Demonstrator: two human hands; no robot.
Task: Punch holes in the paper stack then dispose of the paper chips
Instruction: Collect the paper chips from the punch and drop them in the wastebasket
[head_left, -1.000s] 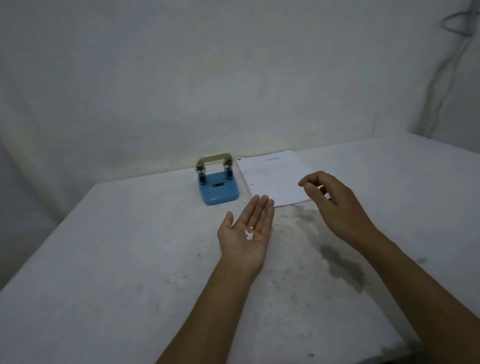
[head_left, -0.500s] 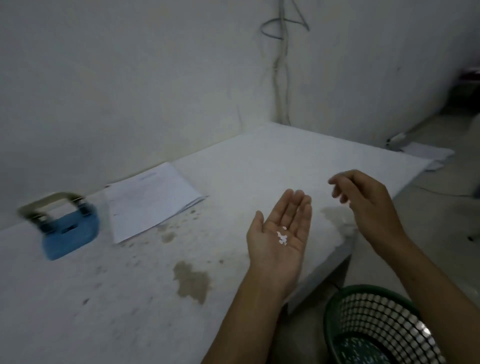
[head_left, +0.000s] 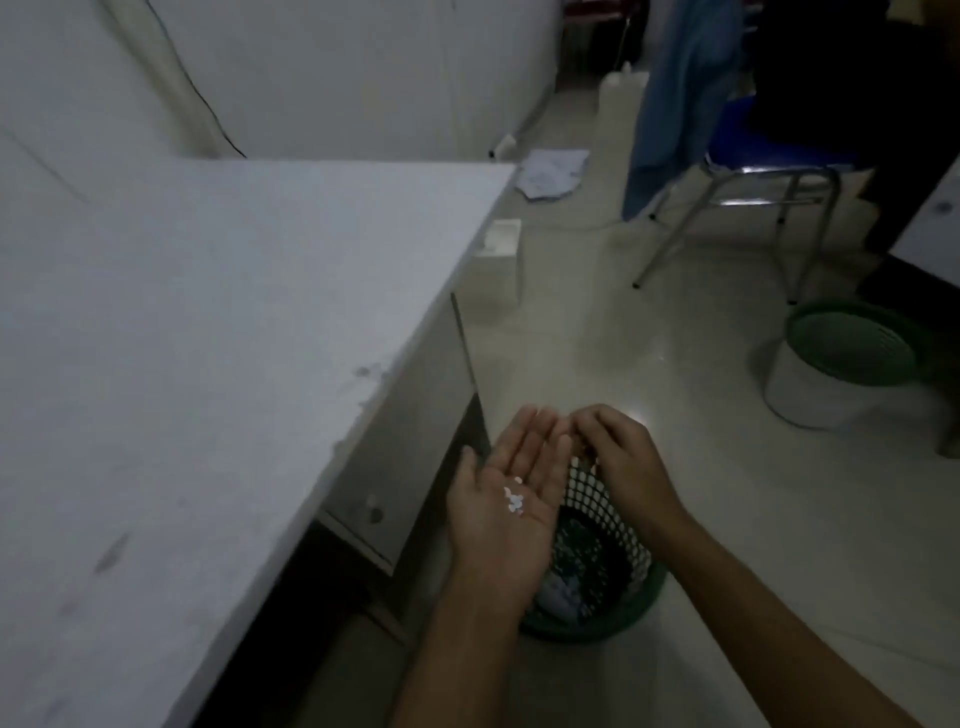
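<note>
You look to be on the closing step: your left hand (head_left: 506, 512) lies flat, palm up, with a small cluster of tiny white round paper chips (head_left: 514, 499) resting loose in the hollow of the palm, and that hand sits above the left edge of the green plastic mesh wastebasket (head_left: 605, 561) standing on the pale floor just to the right of the white bench (head_left: 208, 322). Neither the punch nor the paper stack is in view, so you cannot confirm the punching from here, though chips in your palm suggest it is done. What remains is to tip or brush the chips off your palm into the basket. Your left fingers (head_left: 535, 441) are straight and pressed together, holding nothing by grip, only cradling the chips. Your right hand (head_left: 626, 457) hangs palm down just to the right, its curled fingertips touching or nearly touching the tips of the left fingers; they are loosely bent and pinch nothing that shows. The chips are small, bright and separate, perhaps a dozen or fewer, light enough that a careless tilt could scatter some onto the floor. Pale crumpled paper already lies in the basket's bottom.
</note>
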